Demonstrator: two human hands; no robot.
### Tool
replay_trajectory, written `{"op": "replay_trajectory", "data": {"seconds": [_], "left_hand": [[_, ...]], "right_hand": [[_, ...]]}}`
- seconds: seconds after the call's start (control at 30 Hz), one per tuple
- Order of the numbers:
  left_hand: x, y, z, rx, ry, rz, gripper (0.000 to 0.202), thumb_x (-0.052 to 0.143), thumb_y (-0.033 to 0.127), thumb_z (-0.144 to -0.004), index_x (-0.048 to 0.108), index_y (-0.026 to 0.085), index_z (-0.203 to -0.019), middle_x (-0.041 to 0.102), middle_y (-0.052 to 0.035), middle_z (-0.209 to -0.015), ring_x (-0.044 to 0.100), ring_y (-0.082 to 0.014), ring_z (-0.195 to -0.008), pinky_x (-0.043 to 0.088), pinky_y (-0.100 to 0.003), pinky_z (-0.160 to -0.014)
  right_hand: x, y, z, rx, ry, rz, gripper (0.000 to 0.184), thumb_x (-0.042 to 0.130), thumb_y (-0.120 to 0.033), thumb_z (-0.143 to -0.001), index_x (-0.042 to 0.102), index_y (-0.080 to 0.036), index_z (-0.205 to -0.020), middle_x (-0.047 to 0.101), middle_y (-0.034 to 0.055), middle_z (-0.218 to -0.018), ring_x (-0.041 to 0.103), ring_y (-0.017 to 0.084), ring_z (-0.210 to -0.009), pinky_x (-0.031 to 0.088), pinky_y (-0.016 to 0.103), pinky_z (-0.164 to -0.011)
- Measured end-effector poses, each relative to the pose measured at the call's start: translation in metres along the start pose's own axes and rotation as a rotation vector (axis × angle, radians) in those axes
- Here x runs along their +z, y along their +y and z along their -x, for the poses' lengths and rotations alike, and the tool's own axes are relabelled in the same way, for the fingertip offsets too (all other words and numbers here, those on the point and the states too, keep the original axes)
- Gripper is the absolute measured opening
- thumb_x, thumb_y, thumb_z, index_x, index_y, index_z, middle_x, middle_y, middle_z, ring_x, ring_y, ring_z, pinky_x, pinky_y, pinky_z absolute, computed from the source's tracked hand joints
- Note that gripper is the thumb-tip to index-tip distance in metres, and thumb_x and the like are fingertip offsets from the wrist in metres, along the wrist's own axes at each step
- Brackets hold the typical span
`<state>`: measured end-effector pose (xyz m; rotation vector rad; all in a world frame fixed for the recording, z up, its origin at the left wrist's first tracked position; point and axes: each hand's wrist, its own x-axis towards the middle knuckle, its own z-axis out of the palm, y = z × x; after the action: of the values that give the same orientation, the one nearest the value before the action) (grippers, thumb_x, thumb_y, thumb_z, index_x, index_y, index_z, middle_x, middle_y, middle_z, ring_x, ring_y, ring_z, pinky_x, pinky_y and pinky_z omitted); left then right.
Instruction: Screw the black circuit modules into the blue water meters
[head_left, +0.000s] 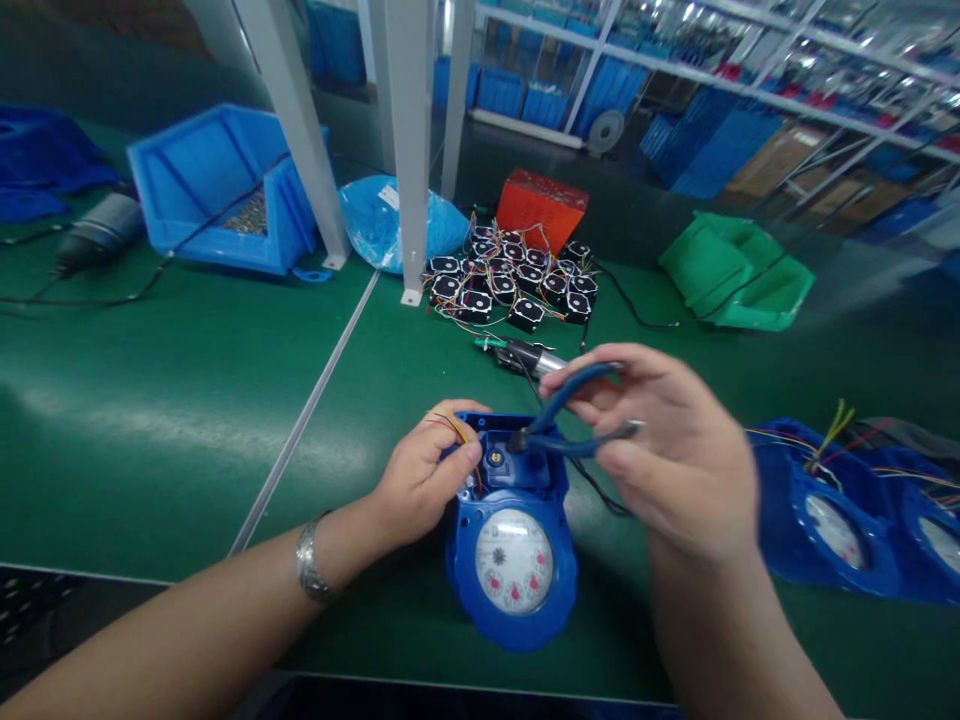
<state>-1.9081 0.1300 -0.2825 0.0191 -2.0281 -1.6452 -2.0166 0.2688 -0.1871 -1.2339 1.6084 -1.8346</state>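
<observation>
A: Our left hand (420, 480) is pinching the thin wires (454, 428) at the housing's edge. Our right hand (675, 450) is gripping the blue-handled pliers (570, 446), nose dipping into the open compartment.

B: Risky, we're thinking. If that nose slips sideways, we could be nicking insulation or snapping a lead. Nothing is clamping the body, so it could skid.

A: The water meter (514, 570) is lying flat on the green mat (187, 420) right before us, with a glossy blue shell and its white dial facing up.

B: Black modules (510, 280) are sitting heaped behind it.
</observation>
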Motion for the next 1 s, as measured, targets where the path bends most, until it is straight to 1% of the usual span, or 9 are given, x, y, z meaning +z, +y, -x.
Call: {"op": "replay_trajectory", "data": {"seconds": [0.07, 0.13, 0.23, 0.3, 0.43, 0.6, 0.8, 0.9, 1.0], "left_hand": [[0.0, 0.0, 0.0, 0.007, -0.004, 0.014, 0.018, 0.042, 0.017, -0.083, 0.051, 0.014, -0.067, 0.056, -0.0101, -0.098, 0.048, -0.0165, -0.098, 0.037, -0.029, -0.085], [0.0, 0.0, 0.0, 0.013, -0.007, 0.026, 0.019, 0.042, 0.017, -0.083, 0.05, 0.014, -0.067, 0.057, -0.0101, -0.096, 0.048, -0.0169, -0.099, 0.038, -0.029, -0.085], [0.0, 0.0, 0.001, 0.014, 0.003, 0.026, 0.02, 0.041, 0.018, -0.083, 0.051, 0.014, -0.066, 0.057, -0.0101, -0.095, 0.049, -0.0179, -0.098, 0.038, -0.03, -0.084], [0.0, 0.0, 0.001, 0.014, 0.01, 0.025, 0.021, 0.041, 0.019, -0.083, 0.052, 0.014, -0.066, 0.057, -0.0101, -0.093, 0.049, -0.0184, -0.096, 0.039, -0.031, -0.083], [0.001, 0.002, 0.0, 0.016, 0.015, 0.027, 0.022, 0.041, 0.02, -0.083, 0.053, 0.014, -0.066, 0.058, -0.0095, -0.09, 0.05, -0.0193, -0.096, 0.039, -0.031, -0.082], [0.001, 0.002, 0.0, 0.017, 0.023, 0.05, 0.021, 0.042, 0.019, -0.083, 0.052, 0.014, -0.066, 0.057, -0.01, -0.095, 0.049, -0.0186, -0.096, 0.039, -0.031, -0.083], [0.0, -0.001, 0.001, 0.006, 0.004, 0.048, 0.021, 0.041, 0.021, -0.084, 0.054, 0.014, -0.069, 0.055, -0.0101, -0.098, 0.048, -0.0183, -0.096, 0.038, -0.031, -0.083], [0.001, -0.003, 0.0, -0.002, -0.008, 0.052, 0.022, 0.04, 0.022, -0.084, 0.054, 0.014, -0.069, 0.055, -0.0106, -0.1, 0.048, -0.0188, -0.096, 0.038, -0.031, -0.082], [0.001, -0.003, 0.0, 0.01, -0.011, 0.057, 0.021, 0.04, 0.022, -0.084, 0.053, 0.014, -0.07, 0.055, -0.0102, -0.099, 0.048, -0.0187, -0.098, 0.038, -0.031, -0.083]], "right_hand": [[-0.006, -0.023, 0.003, -0.156, 0.14, 0.078, 0.038, 0.062, -0.025, -0.069, 0.05, -0.017, -0.105, 0.049, 0.0076, -0.099, 0.053, 0.023, -0.093, 0.045, 0.041, -0.086], [-0.014, -0.041, 0.008, -0.208, 0.277, 0.19, 0.042, 0.066, -0.034, -0.066, 0.053, -0.019, -0.103, 0.049, 0.0077, -0.095, 0.054, 0.024, -0.089, 0.046, 0.041, -0.084], [-0.03, -0.041, 0.018, -0.029, 0.316, 0.355, 0.047, 0.067, -0.034, -0.064, 0.051, -0.026, -0.108, 0.05, 0.0049, -0.094, 0.055, 0.02, -0.089, 0.047, 0.036, -0.082], [-0.039, -0.024, 0.025, 0.182, 0.251, 0.51, 0.048, 0.065, -0.033, -0.066, 0.048, -0.027, -0.111, 0.05, 0.0037, -0.098, 0.055, 0.017, -0.088, 0.048, 0.033, -0.081], [-0.04, 0.021, 0.034, 0.579, 0.016, 1.028, 0.05, 0.058, -0.035, -0.07, 0.046, -0.018, -0.116, 0.045, 0.0069, -0.109, 0.051, 0.016, -0.092, 0.044, 0.033, -0.086], [-0.021, 0.045, 0.039, 0.77, -0.225, 1.438, 0.047, 0.052, -0.032, -0.073, 0.044, -0.018, -0.118, 0.045, 0.0085, -0.106, 0.051, 0.02, -0.091, 0.045, 0.033, -0.079], [-0.023, 0.035, 0.028, 0.763, -0.299, 1.528, 0.058, 0.062, -0.036, -0.065, 0.046, -0.017, -0.117, 0.047, 0.0107, -0.108, 0.049, 0.026, -0.098, 0.044, 0.037, -0.079], [-0.035, 0.027, 0.002, 0.647, -0.223, 1.542, 0.051, 0.055, -0.045, -0.072, 0.047, -0.019, -0.116, 0.05, 0.0076, -0.11, 0.05, 0.022, -0.098, 0.043, 0.034, -0.082], [-0.045, 0.035, -0.04, 0.522, -0.112, 1.546, 0.043, 0.05, -0.044, -0.077, 0.049, -0.02, -0.114, 0.054, 0.0039, -0.106, 0.052, 0.017, -0.092, 0.043, 0.028, -0.081]]}}
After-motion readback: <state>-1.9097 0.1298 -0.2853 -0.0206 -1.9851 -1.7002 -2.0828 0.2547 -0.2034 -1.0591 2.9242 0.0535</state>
